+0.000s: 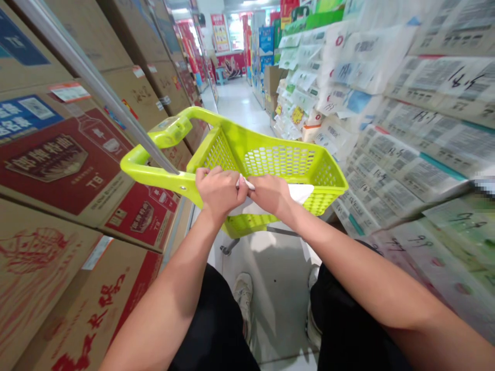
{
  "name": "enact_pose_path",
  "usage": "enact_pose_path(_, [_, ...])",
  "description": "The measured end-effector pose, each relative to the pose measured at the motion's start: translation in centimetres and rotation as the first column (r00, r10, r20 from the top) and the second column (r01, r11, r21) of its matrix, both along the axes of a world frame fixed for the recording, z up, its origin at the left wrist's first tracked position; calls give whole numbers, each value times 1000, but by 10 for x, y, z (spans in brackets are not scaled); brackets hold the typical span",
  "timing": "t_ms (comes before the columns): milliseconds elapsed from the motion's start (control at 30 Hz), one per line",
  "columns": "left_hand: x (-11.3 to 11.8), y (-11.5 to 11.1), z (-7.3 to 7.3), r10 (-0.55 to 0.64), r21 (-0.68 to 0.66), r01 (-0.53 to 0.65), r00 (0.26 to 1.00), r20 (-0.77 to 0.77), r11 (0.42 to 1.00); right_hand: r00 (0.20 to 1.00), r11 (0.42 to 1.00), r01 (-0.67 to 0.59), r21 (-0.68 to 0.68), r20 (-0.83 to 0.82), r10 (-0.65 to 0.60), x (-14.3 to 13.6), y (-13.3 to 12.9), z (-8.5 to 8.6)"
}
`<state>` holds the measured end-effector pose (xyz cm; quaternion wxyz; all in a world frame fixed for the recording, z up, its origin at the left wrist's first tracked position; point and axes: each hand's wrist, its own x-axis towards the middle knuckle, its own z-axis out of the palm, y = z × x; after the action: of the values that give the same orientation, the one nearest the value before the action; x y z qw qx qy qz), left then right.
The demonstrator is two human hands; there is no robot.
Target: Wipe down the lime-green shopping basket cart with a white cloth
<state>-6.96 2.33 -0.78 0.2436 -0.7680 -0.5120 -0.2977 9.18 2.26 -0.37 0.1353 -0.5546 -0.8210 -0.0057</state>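
A lime-green shopping cart (pixel 219 129) with perforated plastic walls stands crosswise in front of me, its handle (pixel 154 176) toward the left. My left hand (pixel 220 190) is closed at the near rim, close to where the handle joins the basket. Right beside it, my right hand (pixel 270 193) is closed over the same rim. A thin white cloth or wipe (pixel 302 192) lies over the rim under both hands, and a twisted bit of it shows between the thumbs. My fingertips are hidden behind the rim.
Stacked cartons (pixel 58 159) rise close on the left, crossed by a slanting metal pole (pixel 112 98). Packs of tissue paper (pixel 421 154) with handwritten prices are piled on the right. The aisle floor (pixel 242 103) runs toward a blue stool (pixel 221 76). My shoes (pixel 243 293) are below the cart.
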Motion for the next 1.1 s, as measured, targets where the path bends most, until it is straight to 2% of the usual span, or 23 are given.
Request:
enact_pose_path(133, [-14,12,-2,38,-30,-36,997,64,999,995,997,69,-26,73,-67,27,3,-6])
enact_pose_path(267, [-36,28,-3,150,-28,-147,983,106,989,980,990,141,-19,141,-137,68,3,-17])
enact_pose_path(333, [-47,35,-4,195,-28,-193,972,130,981,976,986,158,-60,161,-147,90,3,-21])
enact_pose_path(467, [-61,42,-4,244,-36,-241,953,180,970,984,982,79,-173,172,-49,122,5,-22])
enact_pose_path(567, [-64,43,-6,253,-29,-252,952,174,967,988,981,1,-193,152,29,129,10,-21])
enact_pose_path(733, [-55,36,-9,247,-19,-247,963,105,969,987,987,17,-161,158,9,109,21,-18])
enact_pose_path(967, [-37,18,-5,239,9,-240,969,53,971,993,998,-62,-6,100,62,31,18,-9])
enact_pose_path(1100, [-42,16,-5,256,17,-258,963,87,966,994,994,-101,50,43,99,4,7,-8])
